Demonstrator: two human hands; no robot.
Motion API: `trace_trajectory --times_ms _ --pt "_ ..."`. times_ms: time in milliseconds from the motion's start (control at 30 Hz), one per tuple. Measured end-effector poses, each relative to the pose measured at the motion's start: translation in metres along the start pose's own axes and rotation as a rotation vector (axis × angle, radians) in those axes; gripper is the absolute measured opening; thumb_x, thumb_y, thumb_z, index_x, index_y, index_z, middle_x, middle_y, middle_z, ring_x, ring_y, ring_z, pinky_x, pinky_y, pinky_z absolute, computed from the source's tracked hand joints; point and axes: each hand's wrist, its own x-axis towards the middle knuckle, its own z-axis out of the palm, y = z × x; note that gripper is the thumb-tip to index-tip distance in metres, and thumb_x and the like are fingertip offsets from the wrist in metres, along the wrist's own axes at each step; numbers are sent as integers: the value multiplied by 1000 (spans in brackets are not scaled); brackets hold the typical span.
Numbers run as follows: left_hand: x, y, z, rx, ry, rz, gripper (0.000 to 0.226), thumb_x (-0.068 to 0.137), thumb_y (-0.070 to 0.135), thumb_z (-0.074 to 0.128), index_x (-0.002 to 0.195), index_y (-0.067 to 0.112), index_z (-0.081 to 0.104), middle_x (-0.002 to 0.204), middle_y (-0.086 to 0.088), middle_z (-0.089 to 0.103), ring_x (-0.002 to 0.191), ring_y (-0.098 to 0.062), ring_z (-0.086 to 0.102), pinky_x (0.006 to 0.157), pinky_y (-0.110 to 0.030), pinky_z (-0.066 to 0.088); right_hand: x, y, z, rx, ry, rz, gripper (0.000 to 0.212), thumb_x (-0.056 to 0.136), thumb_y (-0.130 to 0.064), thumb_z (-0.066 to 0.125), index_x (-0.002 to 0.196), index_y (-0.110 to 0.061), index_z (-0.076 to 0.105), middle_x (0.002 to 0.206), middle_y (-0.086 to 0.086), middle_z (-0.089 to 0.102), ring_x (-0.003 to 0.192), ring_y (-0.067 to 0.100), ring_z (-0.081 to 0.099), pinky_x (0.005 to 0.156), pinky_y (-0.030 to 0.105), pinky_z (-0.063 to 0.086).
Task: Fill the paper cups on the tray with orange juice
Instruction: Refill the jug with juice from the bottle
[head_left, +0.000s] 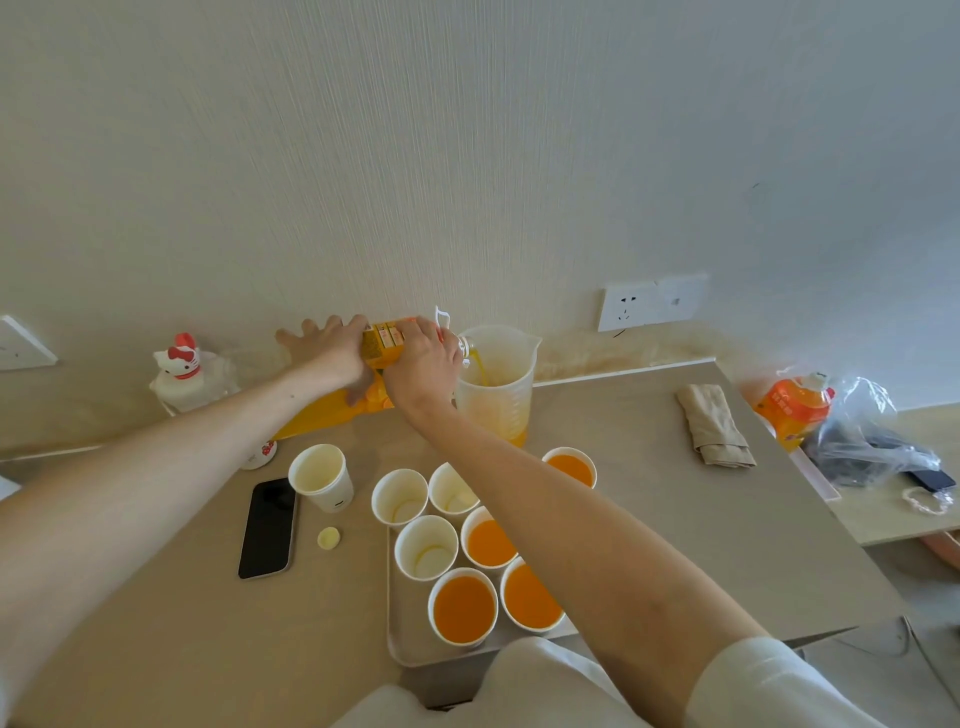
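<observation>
Both hands are busy with the juice bottle, tipped nearly flat at the back of the counter. The left hand spreads its fingers over the body with the thumb underneath, the right hand wraps the neck end, and a thin orange stream runs into the measuring jug, which holds only a shallow layer at its bottom. This looks like topping up the jug partway through the job rather than filling cups. Nearer the person, on the tray, four filled cups show orange almost to the rim — one of them far off by the jug — while three empty cups on the left side have yet to be poured, so a bit over half seems done. A lone cup stands empty beside the phone, off the tray; whether it counts is unclear. The right forearm crosses the tray and hides its right edge and far side, so I cannot tell whether the farthest cups stand on it or just beyond, nor whether another cup lies under the arm. How much juice the bottle has left is hard to judge behind the hands.
</observation>
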Motion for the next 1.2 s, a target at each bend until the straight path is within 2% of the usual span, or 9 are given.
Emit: trace_trajectory --times_ms 1200 --pt "0 -1 0 -4 9 17 95 59 19 82 140 27 31 134 -8 42 130 -38 31 105 -57 25 1 0 3 8 11 2 48 83 -5 53 130 -14 56 141 4 49 136 35 28 115 43 17"
